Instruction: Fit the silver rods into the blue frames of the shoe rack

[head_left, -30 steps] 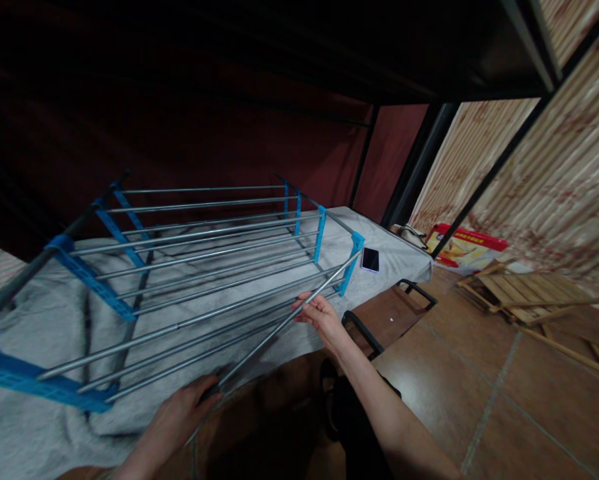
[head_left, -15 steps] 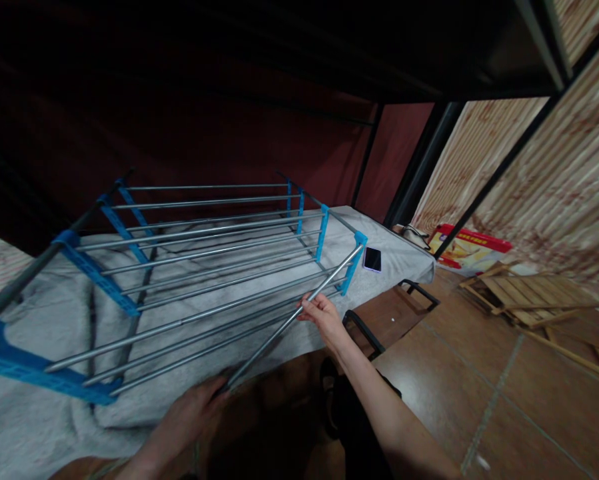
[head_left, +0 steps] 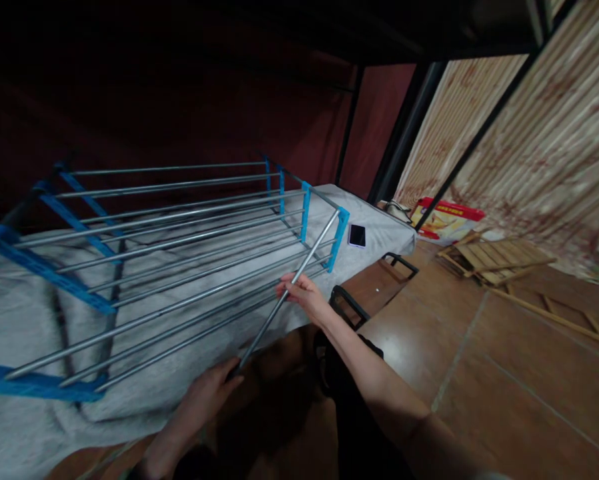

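Under the dark upper bunk frame, a bed covered with a grey, wrinkled blanket carries a drying rack. The rack is the landmark: parallel, round, bright metal rods run lengthwise between blue plastic end brackets, and it fills most of the bed surface.

Across the near right part of the rack lies a loose metal rod, straight, thin, smooth and shiny. Its long axis runs diagonally, the far end at the right blue bracket, the near end pointing down toward the person, beyond the bed edge.

Right of the rack, a phone lies flat on the blanket, screen dark. Further right, on the tiled floor, lie wooden slats and a red and yellow box against a ribbed wall.

The right hand holds the rod at mid-length, grip closed around it. The left hand is closed on the near end of the rod.
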{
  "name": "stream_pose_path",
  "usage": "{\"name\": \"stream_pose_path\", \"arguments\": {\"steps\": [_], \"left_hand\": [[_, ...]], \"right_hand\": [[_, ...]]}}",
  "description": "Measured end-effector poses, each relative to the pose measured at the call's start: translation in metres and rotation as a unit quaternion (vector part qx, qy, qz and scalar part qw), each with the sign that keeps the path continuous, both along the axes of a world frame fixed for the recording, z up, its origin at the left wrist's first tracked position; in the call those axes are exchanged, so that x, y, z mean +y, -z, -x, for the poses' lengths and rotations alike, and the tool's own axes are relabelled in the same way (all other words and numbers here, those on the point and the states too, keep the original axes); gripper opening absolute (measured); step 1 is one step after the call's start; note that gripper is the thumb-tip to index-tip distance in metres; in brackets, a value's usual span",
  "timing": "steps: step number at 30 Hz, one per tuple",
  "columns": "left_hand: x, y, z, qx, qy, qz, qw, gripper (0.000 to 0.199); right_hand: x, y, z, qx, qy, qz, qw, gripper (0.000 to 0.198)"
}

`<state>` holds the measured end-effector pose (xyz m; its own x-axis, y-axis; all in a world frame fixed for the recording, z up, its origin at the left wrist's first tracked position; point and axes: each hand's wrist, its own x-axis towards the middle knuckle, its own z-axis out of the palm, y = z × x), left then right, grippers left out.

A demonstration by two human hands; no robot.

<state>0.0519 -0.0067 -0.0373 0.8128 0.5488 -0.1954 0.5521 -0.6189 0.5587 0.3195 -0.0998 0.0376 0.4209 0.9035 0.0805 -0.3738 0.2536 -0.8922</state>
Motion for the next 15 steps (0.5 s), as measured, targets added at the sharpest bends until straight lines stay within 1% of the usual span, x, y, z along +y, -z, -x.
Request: {"name": "stream_pose_path", "arguments": {"steps": [3, 6, 8, 10, 13, 15], "left_hand": [[-0.005, -0.004, -0.008, 0.003, 0.032, 0.029, 0.999, 0.036], [-0.011, -0.009, -0.012, -0.009, 0.05, 0.065, 0.997, 0.035], [-0.013, -0.006, -0.011, -0.021, 0.037, 0.074, 0.996, 0.04], [-0.011, 0.002, -0.007, -0.023, 0.018, 0.076, 0.997, 0.045], [-0.002, 0.016, 0.001, -0.043, -0.022, 0.065, 0.997, 0.05], [0.006, 0.02, 0.006, -0.075, -0.05, 0.062, 0.994, 0.053]], "right_hand": [[-0.001, 0.0, 0.005, 0.0, -0.02, 0.01, 1.0, 0.035], [0.001, -0.002, 0.008, -0.002, -0.004, 0.026, 1.0, 0.036], [0.002, -0.006, 0.008, -0.001, 0.002, 0.027, 1.0, 0.037], [0.003, -0.011, 0.006, 0.003, 0.004, 0.022, 1.0, 0.037], [0.001, -0.02, 0.004, 0.004, 0.017, 0.016, 1.0, 0.039], [-0.002, -0.026, 0.004, 0.002, 0.036, 0.013, 0.999, 0.038]]}}
